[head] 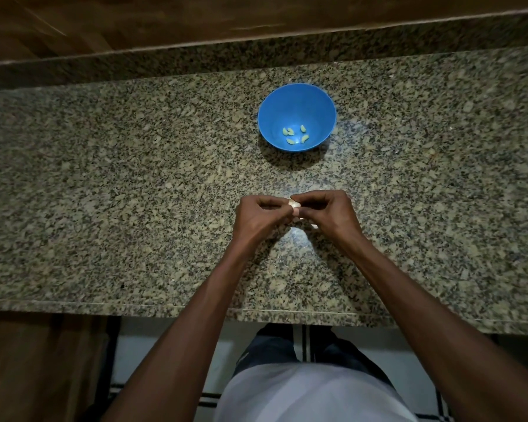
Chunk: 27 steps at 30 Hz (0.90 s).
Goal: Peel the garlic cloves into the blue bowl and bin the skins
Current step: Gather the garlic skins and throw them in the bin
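Nearest the camera, my white shirt [311, 397] fills the lower centre of the head view, with dark trousers [275, 345] and tiled floor [171, 345] just beyond it under the bench edge. Both of my bare forearms reach forward over the speckled granite bench [104, 193] and meet above its middle. My left hand [258, 217] and right hand [329, 213] are brought together, fingers curled, each pinching one pale garlic clove [294, 204] held between them just above the bench surface; whether its skin is partly off I cannot tell. A small pale scrap [314, 226], probably skin, shows under my right hand against the stone. Farther back, well apart from the hands, the blue bowl [297, 99] stands upright on the bench. Five peeled cloves [294, 134] lie loose on its bottom, clustered toward the side nearest me. Behind the bench runs a raised granite ledge [256, 56], and beyond that a brown wooden surface [195, 16].
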Each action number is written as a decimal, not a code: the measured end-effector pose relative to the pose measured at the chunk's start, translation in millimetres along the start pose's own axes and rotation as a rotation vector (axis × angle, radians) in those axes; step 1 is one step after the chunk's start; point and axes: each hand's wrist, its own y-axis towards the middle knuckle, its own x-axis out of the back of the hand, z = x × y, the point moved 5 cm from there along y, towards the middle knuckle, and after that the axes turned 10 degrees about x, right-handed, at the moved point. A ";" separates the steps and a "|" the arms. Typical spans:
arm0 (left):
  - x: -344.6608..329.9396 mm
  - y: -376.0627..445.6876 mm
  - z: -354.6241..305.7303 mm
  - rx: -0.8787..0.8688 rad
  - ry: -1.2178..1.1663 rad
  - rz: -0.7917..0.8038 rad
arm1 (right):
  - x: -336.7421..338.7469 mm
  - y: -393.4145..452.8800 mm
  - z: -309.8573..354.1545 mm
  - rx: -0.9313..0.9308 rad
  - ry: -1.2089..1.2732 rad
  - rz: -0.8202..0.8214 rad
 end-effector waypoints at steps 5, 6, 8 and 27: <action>2.1 4.1 -1.2 -0.025 0.059 -0.068 | -2.4 2.0 7.4 0.034 -0.027 0.012; 1.2 5.0 -0.3 -0.020 0.059 -0.082 | -2.6 2.3 8.3 0.040 -0.026 0.012; -0.8 5.4 0.8 0.001 0.043 -0.119 | -3.3 3.1 9.4 0.055 -0.043 0.006; 2.0 -13.6 0.6 -0.276 0.146 -0.093 | -7.4 -7.5 1.5 -0.202 0.298 -0.002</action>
